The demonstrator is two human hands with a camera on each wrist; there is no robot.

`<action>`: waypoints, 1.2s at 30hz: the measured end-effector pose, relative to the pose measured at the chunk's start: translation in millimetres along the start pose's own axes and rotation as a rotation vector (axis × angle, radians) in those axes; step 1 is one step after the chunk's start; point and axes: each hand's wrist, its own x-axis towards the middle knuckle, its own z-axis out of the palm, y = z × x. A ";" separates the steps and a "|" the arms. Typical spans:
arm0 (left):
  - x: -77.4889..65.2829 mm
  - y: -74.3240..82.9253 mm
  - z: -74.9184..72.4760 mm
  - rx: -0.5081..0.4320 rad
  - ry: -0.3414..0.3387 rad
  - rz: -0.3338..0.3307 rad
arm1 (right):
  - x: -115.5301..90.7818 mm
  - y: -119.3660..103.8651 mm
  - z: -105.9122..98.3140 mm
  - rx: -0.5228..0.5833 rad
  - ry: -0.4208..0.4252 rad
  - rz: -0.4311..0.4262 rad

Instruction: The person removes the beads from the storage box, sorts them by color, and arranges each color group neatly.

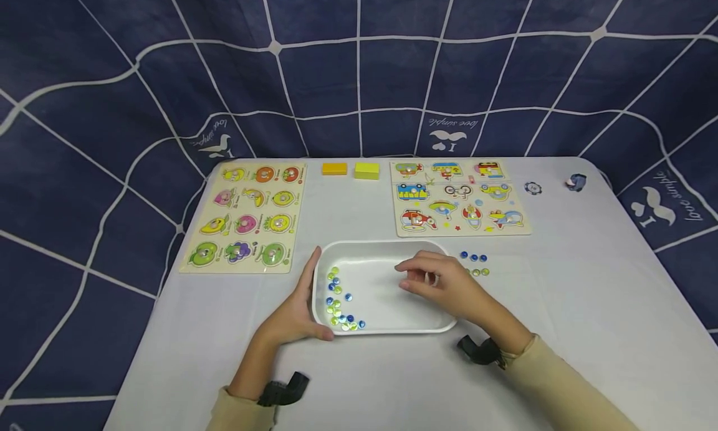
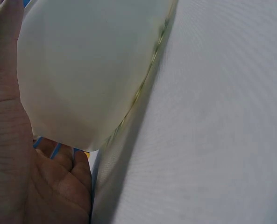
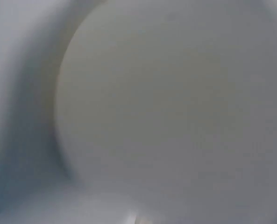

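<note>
A white tray [image 1: 392, 331] with rounded corners lies on the table. My left hand [image 1: 294, 316] holds its left end, thumb at the near corner and fingers along the far side. In the left wrist view that hand [image 2: 54, 182] curves round the tray's pale outer wall [image 2: 91, 70]. Several blue and green glass beads [image 1: 337, 304] are gathered along the tray's left side. My right hand [image 1: 440, 283] hovers over the tray's right part, fingers bent, thumb and index tips apart with nothing visible between. Its wrist view is blurred and shows white tray surface [image 3: 166, 107].
Right of the tray, three blue beads [image 1: 473, 257] form a row above some green beads [image 1: 477, 272], partly hidden by my right hand. Behind stand a fruit puzzle board [image 1: 258, 216], a vehicle puzzle board [image 1: 460, 197], an orange block [image 1: 335, 169], a yellow block [image 1: 367, 170], a poker chip [image 1: 533, 188] and a small figurine [image 1: 576, 182].
</note>
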 end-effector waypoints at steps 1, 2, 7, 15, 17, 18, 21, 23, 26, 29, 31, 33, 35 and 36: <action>0.1 0.0 0.1 0.001 0.002 -0.002 | 3.1 -1.2 5.0 0.007 -0.031 0.009; 0.1 0.0 0.2 0.001 0.002 -0.003 | 6.0 -2.2 9.8 0.008 -0.064 0.018; 0.3 0.3 0.3 0.007 0.003 -0.007 | 18.1 -3.1 33.3 0.009 -0.231 0.053; 1.3 0.8 -0.6 0.015 -0.003 0.009 | 28.4 -1.8 58.9 0.024 -0.380 0.069; 1.4 1.4 -0.7 0.018 -0.004 0.012 | 29.5 -2.0 61.7 0.033 -0.410 0.079; 1.4 1.7 -0.7 0.018 -0.004 0.013 | 30.0 -2.3 62.7 0.036 -0.424 0.082; 1.2 2.4 -0.6 0.028 -0.001 0.011 | 30.7 -3.1 65.1 0.028 -0.454 0.077; 1.1 2.7 -0.6 0.036 0.000 0.010 | 30.7 -3.4 66.4 0.014 -0.469 0.071; 0.4 3.3 -0.4 0.055 0.008 0.003 | 30.9 -3.6 68.3 -0.017 -0.487 0.060; -0.2 3.8 -0.4 0.072 0.016 -0.003 | 31.3 -3.0 70.2 -0.035 -0.507 0.052; -0.4 3.8 -0.6 0.078 0.018 -0.004 | 31.7 -2.4 71.3 -0.040 -0.518 0.045; -0.6 3.5 -0.8 0.082 0.019 -0.003 | 32.4 -2.0 72.0 -0.045 -0.526 0.030; -0.5 3.2 -0.9 0.083 0.019 -0.003 | 32.9 -1.9 72.2 -0.049 -0.532 0.006; -0.5 2.9 -0.9 0.084 0.019 -0.004 | 33.1 -1.8 72.4 -0.054 -0.534 -0.008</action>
